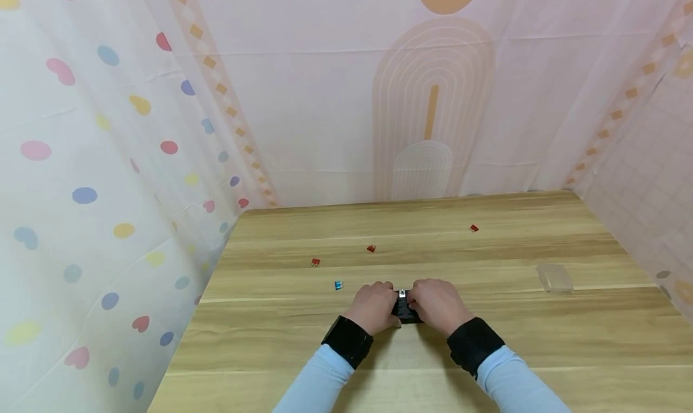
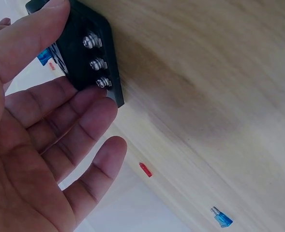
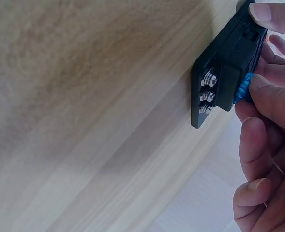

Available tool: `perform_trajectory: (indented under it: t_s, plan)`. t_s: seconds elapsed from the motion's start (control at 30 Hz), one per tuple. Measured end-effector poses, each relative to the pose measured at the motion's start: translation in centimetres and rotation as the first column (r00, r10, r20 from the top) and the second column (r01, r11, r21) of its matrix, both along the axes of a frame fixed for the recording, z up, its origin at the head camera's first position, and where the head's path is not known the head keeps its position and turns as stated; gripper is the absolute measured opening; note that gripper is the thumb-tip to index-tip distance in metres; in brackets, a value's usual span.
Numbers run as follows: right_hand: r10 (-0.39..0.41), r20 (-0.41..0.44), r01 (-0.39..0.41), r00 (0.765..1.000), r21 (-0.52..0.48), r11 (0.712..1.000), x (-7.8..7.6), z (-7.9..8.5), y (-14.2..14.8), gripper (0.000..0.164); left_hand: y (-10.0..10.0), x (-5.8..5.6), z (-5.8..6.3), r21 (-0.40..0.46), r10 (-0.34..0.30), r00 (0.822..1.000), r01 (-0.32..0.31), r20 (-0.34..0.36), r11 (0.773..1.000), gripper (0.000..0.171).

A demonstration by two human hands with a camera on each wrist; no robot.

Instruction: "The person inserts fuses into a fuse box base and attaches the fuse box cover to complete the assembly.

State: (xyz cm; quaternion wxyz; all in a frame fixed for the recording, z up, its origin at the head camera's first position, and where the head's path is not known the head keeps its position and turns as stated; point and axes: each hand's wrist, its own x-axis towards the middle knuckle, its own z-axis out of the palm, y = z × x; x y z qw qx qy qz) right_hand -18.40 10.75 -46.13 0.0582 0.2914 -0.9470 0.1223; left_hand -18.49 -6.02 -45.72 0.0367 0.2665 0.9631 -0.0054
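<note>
A black fuse block with a row of metal screw terminals at its end lies between both hands over the wooden table. My left hand grips the left end of the block, thumb on top and fingers along its side. At the block, the thumb and index finger of my right hand pinch a blue blade fuse against its upper face. In the head view the hands hide much of the block and that fuse. Another blue blade fuse lies just left of my left hand.
Three red blade fuses lie farther back on the table: one at left, one near the middle and one toward the right. A clear plastic cover rests at the right. Patterned curtains hang behind and beside the table.
</note>
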Motion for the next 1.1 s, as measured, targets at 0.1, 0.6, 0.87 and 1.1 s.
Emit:
perform_trajectory:
  t_s: [0.1,0.6,0.87,1.1]
  plan:
    - [0.000,0.005,0.000,1.000,0.002,1.000,-0.01,0.05,-0.04,0.013,-0.02,0.01,0.01,0.004,0.001,1.000,-0.001,0.005,1.000,0.043]
    - [0.000,0.024,-0.001,1.000,0.023,1.000,-0.15,0.41,-0.29,0.014,0.06,-0.15,0.16,-0.005,0.001,1.000,-0.001,0.006,1.000,0.044]
    - [0.000,0.004,0.000,1.000,0.011,1.000,-0.08,0.19,-0.27,0.015,0.14,-0.01,0.31,-0.016,-0.004,1.000,0.004,-0.007,1.000,0.044]
    - [-0.009,0.019,0.009,1.000,-0.002,1.000,0.01,0.12,-0.29,0.015,0.11,0.03,0.17,-0.022,-0.007,1.000,0.006,-0.009,1.000,0.045]
